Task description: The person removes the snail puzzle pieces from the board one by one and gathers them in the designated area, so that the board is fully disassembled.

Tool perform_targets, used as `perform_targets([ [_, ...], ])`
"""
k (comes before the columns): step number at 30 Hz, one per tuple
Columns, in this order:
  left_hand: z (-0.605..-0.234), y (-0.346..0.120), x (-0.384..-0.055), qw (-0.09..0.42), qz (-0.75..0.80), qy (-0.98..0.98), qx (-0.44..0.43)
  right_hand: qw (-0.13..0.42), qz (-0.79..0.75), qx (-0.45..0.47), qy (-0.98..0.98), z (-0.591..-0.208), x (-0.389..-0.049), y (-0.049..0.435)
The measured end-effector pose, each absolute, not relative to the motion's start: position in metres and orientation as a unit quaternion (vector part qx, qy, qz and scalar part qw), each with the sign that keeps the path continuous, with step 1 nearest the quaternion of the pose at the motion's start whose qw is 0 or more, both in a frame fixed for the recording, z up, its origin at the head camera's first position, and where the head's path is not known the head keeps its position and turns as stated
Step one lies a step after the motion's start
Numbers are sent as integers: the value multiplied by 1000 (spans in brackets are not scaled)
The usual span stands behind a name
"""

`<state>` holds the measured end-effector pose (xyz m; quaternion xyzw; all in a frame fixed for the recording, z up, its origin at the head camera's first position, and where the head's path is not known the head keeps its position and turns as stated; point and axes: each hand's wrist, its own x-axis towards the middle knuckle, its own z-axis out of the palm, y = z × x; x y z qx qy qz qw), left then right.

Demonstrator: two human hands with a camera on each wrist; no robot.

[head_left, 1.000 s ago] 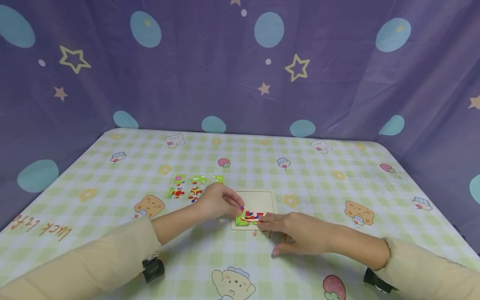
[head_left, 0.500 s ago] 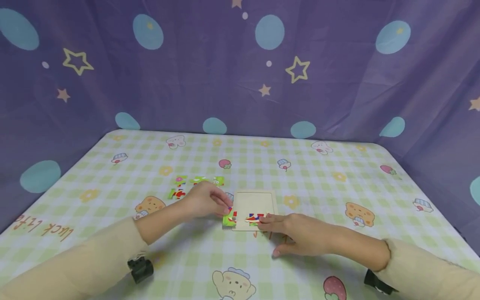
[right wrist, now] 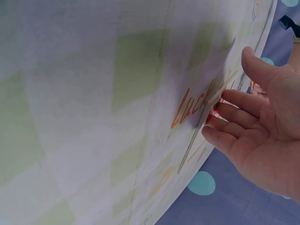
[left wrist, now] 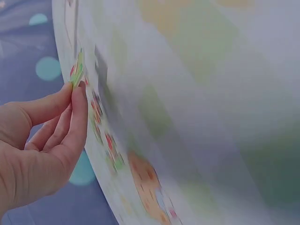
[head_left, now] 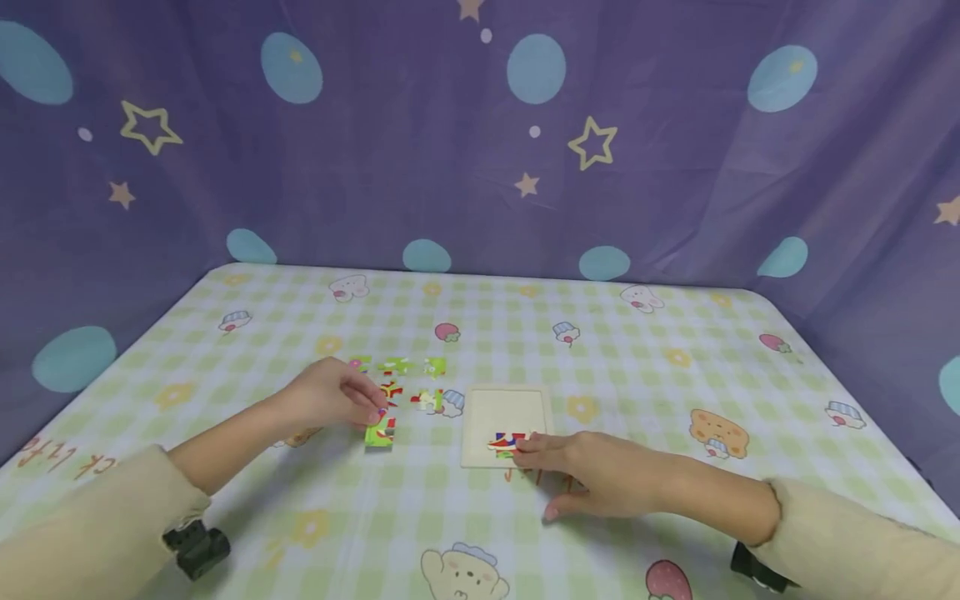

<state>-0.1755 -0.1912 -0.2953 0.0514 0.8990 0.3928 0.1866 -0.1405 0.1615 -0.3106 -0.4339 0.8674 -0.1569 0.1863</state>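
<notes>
My left hand pinches a green and red jigsaw puzzle piece between thumb and fingertips, left of the puzzle tray. In the left wrist view that piece is seen nearly edge-on, raised off the cloth. The square wooden tray lies in the middle of the table, mostly bare. Red, blue and green puzzle pieces sit along its near edge. My right hand, fingers extended, rests its fingertips on them and partly covers them; its thumb is spread apart on the near side.
Several loose pieces lie left of the tray: a green back row, a red and yellow piece and a pale green one. My left hand hides part of this group. A checked cloth covers the table; a purple curtain hangs behind.
My left hand has carried the pinched piece from the tray's near left corner leftward to beside the loose pieces. The right hand has stayed on the tray.
</notes>
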Motion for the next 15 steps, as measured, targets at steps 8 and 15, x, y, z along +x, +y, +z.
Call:
perform_targets([
  [8,-298,-225,-178,177,361,914,53,186,-158,-435,867,-312,-141,162],
  [15,-301,-229,-178,152,326,931,64,186,-164,-434,866,-313,-140,161],
])
